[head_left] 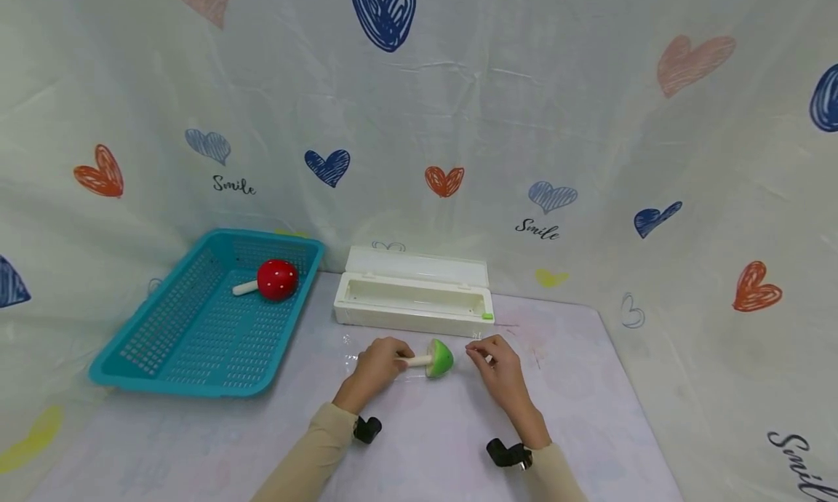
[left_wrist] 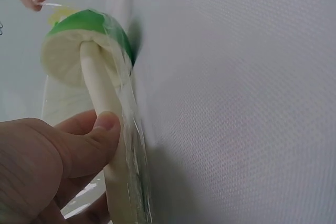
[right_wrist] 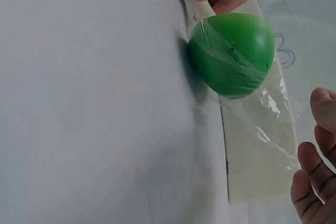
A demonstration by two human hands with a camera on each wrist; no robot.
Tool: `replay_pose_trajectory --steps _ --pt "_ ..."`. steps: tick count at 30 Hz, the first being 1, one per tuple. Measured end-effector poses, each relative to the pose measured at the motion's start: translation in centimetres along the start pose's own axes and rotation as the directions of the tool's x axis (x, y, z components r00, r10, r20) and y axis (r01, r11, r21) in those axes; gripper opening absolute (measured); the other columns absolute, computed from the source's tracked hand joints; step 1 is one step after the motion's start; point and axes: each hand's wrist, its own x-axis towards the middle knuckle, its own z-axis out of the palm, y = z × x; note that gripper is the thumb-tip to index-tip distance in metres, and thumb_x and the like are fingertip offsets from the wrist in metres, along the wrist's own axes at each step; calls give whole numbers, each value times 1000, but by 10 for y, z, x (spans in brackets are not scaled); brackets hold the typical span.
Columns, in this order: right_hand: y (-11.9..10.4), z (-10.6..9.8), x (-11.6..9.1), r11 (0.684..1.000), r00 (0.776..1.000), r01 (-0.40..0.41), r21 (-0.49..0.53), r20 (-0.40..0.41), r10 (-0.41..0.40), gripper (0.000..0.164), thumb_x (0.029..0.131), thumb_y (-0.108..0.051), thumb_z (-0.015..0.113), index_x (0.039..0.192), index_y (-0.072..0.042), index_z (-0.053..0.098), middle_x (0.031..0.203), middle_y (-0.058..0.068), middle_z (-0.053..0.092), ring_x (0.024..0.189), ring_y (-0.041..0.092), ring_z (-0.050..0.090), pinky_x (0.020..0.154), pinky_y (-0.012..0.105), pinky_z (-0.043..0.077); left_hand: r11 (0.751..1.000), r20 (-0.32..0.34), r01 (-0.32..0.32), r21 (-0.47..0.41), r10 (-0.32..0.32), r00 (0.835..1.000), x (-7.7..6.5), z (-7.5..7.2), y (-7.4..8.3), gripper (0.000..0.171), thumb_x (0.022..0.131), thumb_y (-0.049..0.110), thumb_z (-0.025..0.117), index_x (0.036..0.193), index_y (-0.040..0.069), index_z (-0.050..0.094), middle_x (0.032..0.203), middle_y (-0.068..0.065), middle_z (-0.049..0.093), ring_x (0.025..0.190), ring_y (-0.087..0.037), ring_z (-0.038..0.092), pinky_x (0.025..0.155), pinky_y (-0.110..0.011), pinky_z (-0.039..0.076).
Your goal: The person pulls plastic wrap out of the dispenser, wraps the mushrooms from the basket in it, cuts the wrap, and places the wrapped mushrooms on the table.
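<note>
A: ok, head cam first. where's everything sitting?

B: going off the white box (head_left: 386, 319): a green toy mushroom (head_left: 433, 358) is on its side just in front of it. The left hand (head_left: 378, 365) is in front of the box's left half, pinching the stem (head_left: 417, 361). The right hand (head_left: 503, 372) is by the box's right end, fingers bent, apart from the mushroom. Left of the box is a blue basket (head_left: 105, 373) with a red toy mushroom (head_left: 278, 280) in it.

A: left wrist cam?

B: thumb on one side of the stem, other fingers round behind. Clear film (left_wrist: 138, 161) runs along the stem and up over the edge of the mushroom's top.

A: so how's it gonna handle?

B: my guess is light and fairly firm, not very fragile. The stem's the spot to hold, skinny enough for a thumb-and-finger grip. The film's the fussy bit: floppy, probably clingy, might tear, so I'd take it by an edge.

A: and right wrist cam?

B: film goes over the round green cap (right_wrist: 231, 51) and across in front of the box, reaching near the right fingertips. Can't tell if they're actually pinching it. That cap's shiny, so I'd expect it to be slippery, bad place to grab.
</note>
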Motion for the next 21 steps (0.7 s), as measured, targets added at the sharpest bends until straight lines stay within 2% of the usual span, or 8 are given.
replay_pose_trajectory --steps 6,14,21 --pt "-1 17 15 1000 1000 7 30 -21 -6 10 85 -3 81 92 -11 81 83 -1 63 72 7 56 58 22 47 999 -4 -29 33 29 1000 -2 1 2 12 87 10 79 95 19 80 95 1 77 80 -15 63 69 -39 39" --pt "-8 38 25 998 1000 -27 61 -1 27 8 85 -3 81 92 -8 82 84 2 67 72 10 60 61 21 51 998 -5 -29 57 29 1000 0 2 1 14 87 9 79 94 21 80 97 2 78 84 -16 65 70 -40 39" --pt "-13 48 28 999 999 -36 -2 29 36 8 84 -4 82 91 -8 82 84 2 64 72 8 57 61 21 50 996 -4 -21 86 22 1000 -1 3 1 14 86 10 80 95 22 80 98 3 78 87 -18 68 69 -41 41"
